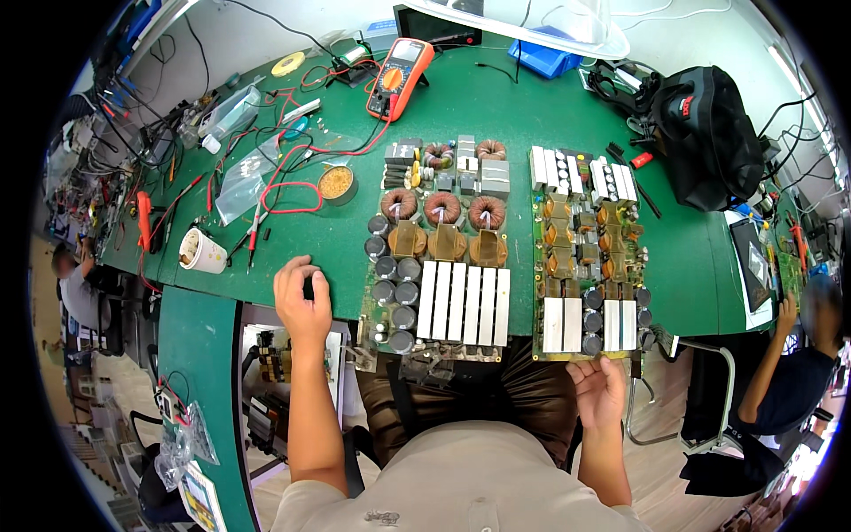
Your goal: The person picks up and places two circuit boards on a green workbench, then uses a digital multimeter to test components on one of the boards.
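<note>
Two large circuit boards lie side by side at the table's near edge. The left circuit board (441, 229) carries copper-wound toroids, black capacitors and a block of pale heatsink bars. On the right circuit board (585, 253) are amber-taped transformers, white heatsinks and black capacitors. My left hand (303, 297) rests on the table left of the left board, loosely curled with thumb apart and nothing visible in it. My right hand (600, 386) is palm up at the right board's near edge, fingers loosely bent and fingertips against it; no firm grip shows.
An orange multimeter (401, 78) with red and black leads stands at the back. A tin (337, 184) and white cup (203, 251) sit left of the boards. A black backpack (705, 137) lies at the back right. Another person (793, 372) works at far right.
</note>
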Demonstrator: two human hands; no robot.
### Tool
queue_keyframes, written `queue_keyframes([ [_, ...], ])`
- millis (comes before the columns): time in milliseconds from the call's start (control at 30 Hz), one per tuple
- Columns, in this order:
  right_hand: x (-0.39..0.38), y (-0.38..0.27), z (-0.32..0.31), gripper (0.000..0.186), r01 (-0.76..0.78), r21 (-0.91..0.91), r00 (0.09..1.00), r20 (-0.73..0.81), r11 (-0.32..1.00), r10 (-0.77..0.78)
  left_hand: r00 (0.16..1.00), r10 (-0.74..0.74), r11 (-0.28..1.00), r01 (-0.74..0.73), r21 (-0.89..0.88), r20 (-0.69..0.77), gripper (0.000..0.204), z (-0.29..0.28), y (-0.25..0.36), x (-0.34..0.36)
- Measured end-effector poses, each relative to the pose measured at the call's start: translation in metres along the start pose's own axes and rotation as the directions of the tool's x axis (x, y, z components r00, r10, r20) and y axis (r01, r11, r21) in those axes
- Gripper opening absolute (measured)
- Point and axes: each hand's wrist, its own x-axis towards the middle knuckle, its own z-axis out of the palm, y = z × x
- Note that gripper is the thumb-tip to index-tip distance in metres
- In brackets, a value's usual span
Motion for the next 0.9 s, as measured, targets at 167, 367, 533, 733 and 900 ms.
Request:
queue_keyframes([
  [167,0.001,0.001,0.004,0.022,-0.043,0.02,0.998,-0.035,0.999,0.044,1.0,0.004,1.0,-0.004,-0.012,0.001,0.009,-0.001,0.001,0.0],
  [367,-0.002,0.001,0.014,0.029,-0.102,0.073,0.993,-0.055,0.992,0.106,1.0,-0.019,1.0,0.019,-0.018,0.006,0.01,-0.003,-0.003,-0.002],
  [533,-0.007,-0.005,0.024,0.034,-0.128,0.176,0.991,-0.02,0.976,0.133,1.0,-0.014,1.0,0.014,-0.015,0.003,0.009,-0.006,-0.002,0.0],
  [733,-0.01,-0.013,0.035,0.038,-0.113,0.132,0.993,-0.022,0.985,0.117,1.0,0.009,1.0,-0.009,-0.017,-0.007,0.008,0.001,-0.007,-0.003],
  [900,-0.01,-0.03,0.052,0.043,-0.068,0.134,0.998,0.013,0.989,0.066,1.0,0.015,1.0,-0.015,-0.02,0.004,0.01,0.002,-0.007,-0.004],
])
